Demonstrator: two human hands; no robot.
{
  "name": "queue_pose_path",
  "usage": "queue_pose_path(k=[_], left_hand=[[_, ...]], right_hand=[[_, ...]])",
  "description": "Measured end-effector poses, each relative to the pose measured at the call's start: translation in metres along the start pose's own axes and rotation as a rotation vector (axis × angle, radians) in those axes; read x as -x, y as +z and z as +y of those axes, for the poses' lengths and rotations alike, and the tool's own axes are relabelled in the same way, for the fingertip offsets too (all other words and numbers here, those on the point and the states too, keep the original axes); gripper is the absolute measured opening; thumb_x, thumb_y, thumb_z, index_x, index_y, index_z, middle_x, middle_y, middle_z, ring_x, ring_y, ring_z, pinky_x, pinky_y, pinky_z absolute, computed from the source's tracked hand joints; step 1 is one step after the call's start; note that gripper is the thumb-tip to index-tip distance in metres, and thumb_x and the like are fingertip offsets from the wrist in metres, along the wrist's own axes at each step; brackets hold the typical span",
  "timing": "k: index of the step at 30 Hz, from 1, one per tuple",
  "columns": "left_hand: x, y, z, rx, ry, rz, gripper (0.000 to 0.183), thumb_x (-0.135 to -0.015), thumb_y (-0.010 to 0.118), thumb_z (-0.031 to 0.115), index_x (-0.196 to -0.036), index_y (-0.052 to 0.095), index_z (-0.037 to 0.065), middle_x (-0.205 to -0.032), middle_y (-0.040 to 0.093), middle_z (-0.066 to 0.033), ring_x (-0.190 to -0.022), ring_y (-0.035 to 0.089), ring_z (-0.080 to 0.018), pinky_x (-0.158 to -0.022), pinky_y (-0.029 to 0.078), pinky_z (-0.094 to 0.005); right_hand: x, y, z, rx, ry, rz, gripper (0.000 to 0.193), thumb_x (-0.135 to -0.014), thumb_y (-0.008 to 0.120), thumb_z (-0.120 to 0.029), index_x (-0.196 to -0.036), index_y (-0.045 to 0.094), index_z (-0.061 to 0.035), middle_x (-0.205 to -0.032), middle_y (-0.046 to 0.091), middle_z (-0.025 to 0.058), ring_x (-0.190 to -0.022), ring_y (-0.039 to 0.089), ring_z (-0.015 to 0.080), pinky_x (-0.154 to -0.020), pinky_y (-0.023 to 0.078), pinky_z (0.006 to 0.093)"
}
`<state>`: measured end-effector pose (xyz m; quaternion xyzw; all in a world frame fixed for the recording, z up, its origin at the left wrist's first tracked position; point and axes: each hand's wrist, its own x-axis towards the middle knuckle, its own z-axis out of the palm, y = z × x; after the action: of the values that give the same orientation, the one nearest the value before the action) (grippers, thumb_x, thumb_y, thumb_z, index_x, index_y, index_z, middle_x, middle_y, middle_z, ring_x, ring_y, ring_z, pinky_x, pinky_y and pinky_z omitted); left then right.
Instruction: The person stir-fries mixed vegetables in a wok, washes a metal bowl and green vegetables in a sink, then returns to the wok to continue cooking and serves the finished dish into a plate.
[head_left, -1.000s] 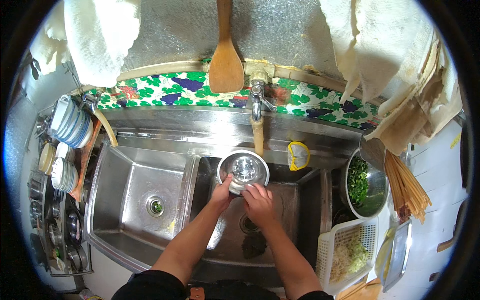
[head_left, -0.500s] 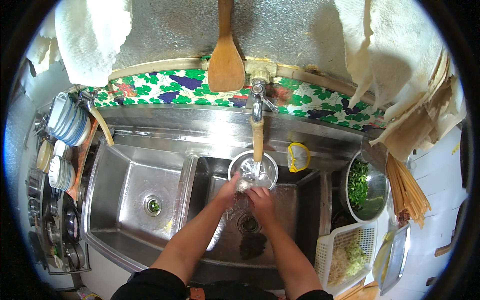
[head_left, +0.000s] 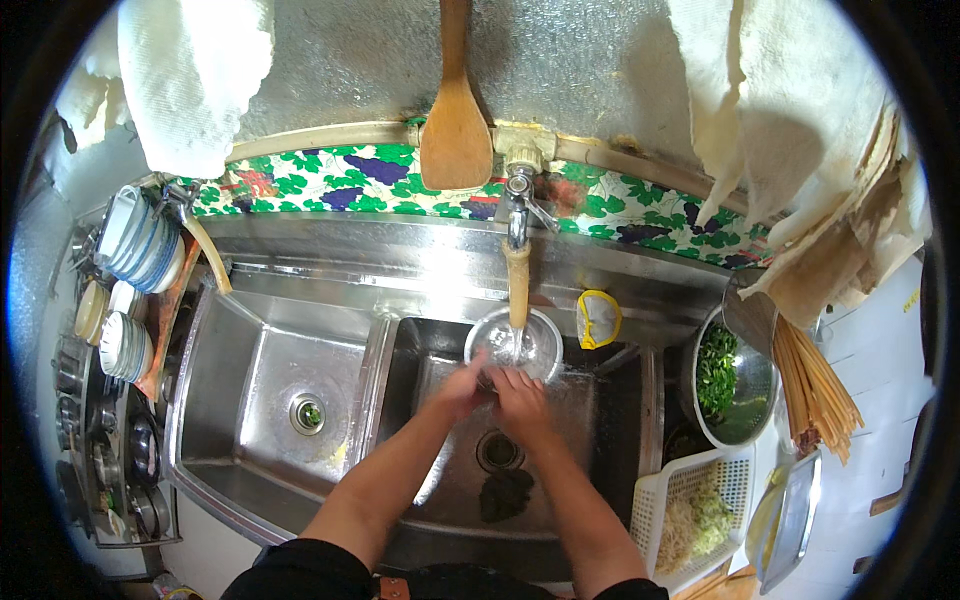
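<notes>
A round metal bowl (head_left: 548, 340) sits in the right-hand sink basin, under the tap (head_left: 518, 215). Water runs from the tap's tan hose end (head_left: 518, 290) into it. At the bowl's near edge my left hand (head_left: 465, 390) and my right hand (head_left: 522, 402) are pressed together, fingers curled. Whatever lies between them is covered by the fingers, with only a small greyish patch showing. Below the hands are the basin's drain (head_left: 499, 451) and a dark, flat, limp piece (head_left: 505, 495) on the basin floor.
The left basin (head_left: 270, 390) has green scraps in its drain. Behind the bowl lies a yellow-rimmed mesh piece (head_left: 599, 319). At right stand a pot with chopped greens (head_left: 716, 370), a white basket (head_left: 648, 505) of shredded vegetables and bundled sticks (head_left: 815, 390). Stacked bowls (head_left: 145, 245) are left; a wooden spatula (head_left: 456, 150) hangs behind.
My hands have come closer together at the bowl's near edge. The whitish stuff seen between them earlier is now mostly covered. The whole view has shifted slightly.
</notes>
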<state>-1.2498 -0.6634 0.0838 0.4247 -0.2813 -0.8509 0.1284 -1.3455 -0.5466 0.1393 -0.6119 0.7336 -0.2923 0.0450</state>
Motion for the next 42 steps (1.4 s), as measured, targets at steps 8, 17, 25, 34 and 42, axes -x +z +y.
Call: queue_pose_path(k=[8, 17, 25, 34, 42], left_hand=[[0.014, 0.006, 0.005, 0.153, -0.014, -0.097, 0.048, -0.098, 0.046, 0.045, -0.122, 0.053, 0.003, -0.110, 0.062, -0.0130, -0.100, 0.063, -0.0283, -0.087, 0.054, -0.0458], [0.025, 0.012, 0.013, 0.136, -0.005, -0.086, 0.047, -0.099, 0.044, 0.044, -0.125, 0.051, 0.005, -0.118, 0.060, -0.0121, -0.103, 0.062, -0.0267, -0.086, 0.053, -0.0453], [0.018, 0.014, 0.001, 0.269, -0.030, -0.014, 0.043, -0.099, 0.047, 0.034, -0.125, 0.049, 0.001, -0.113, 0.061, -0.0143, -0.103, 0.061, -0.0284, -0.087, 0.051, -0.0451], [0.008, -0.007, -0.023, -0.474, 0.169, 0.222, 0.032, -0.088, 0.064, 0.023, -0.115, 0.061, 0.005, -0.089, 0.068, -0.0114, -0.079, 0.067, -0.0277, -0.071, 0.055, -0.0402], [0.021, 0.009, 0.011, -1.209, 0.720, 0.492, 0.033, -0.094, 0.054, 0.036, -0.087, 0.063, 0.006, -0.078, 0.065, -0.0201, -0.076, 0.064, -0.0394, -0.062, 0.048, -0.0473]], right_hand=[[-0.006, 0.008, 0.012, -0.198, 0.178, -0.192, 0.037, -0.071, 0.064, -0.003, -0.107, 0.064, -0.0090, -0.099, 0.061, 0.0114, -0.098, 0.058, 0.0342, -0.085, 0.045, 0.0457], [-0.003, -0.002, 0.022, -0.167, 0.131, -0.358, 0.045, -0.067, 0.070, -0.005, -0.111, 0.062, -0.0094, -0.113, 0.062, 0.0121, -0.106, 0.058, 0.0329, -0.093, 0.044, 0.0421], [0.013, 0.000, -0.012, 0.019, -0.053, -0.049, 0.050, -0.067, 0.066, -0.010, -0.116, 0.058, -0.0063, -0.116, 0.061, 0.0138, -0.107, 0.058, 0.0325, -0.105, 0.036, 0.0461], [0.017, 0.003, 0.012, -1.393, 0.725, 0.551, 0.054, -0.079, 0.056, 0.006, -0.132, 0.050, -0.0040, -0.125, 0.056, 0.0103, -0.115, 0.053, 0.0233, -0.099, 0.042, 0.0360], [0.011, 0.011, 0.040, -1.378, 0.924, 0.506, 0.051, -0.077, 0.046, 0.011, -0.126, 0.054, 0.0004, -0.116, 0.062, 0.0101, -0.105, 0.059, 0.0194, -0.094, 0.045, 0.0317]])
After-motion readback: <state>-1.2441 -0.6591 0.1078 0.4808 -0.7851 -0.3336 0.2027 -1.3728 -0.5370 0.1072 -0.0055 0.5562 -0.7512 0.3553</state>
